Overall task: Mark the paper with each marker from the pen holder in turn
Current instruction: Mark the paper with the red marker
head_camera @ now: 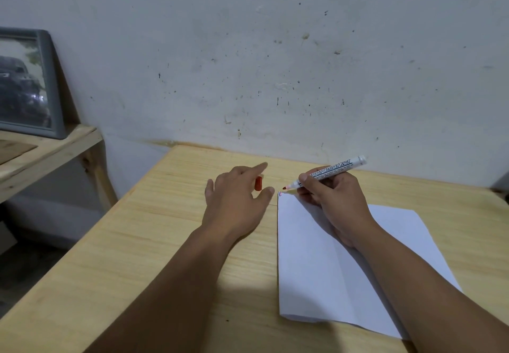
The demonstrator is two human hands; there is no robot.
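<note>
My right hand (pixel 329 198) grips a white board marker (pixel 327 172) with its red tip uncapped, pointing left just above the top left corner of the white paper (pixel 325 264). Short coloured marks (pixel 280 193) sit at that corner. The marker's red cap (pixel 258 183) lies on the wooden table beside my left hand (pixel 237 201), whose fingers are spread and relaxed above the cap, not holding it. No pen holder shows in view.
The wooden table (pixel 154 242) stands against a stained white wall. To the left a wooden shelf (pixel 46 151) carries a grey picture frame (pixel 27 82). A dark object edge (pixel 502 184) shows at the table's far right.
</note>
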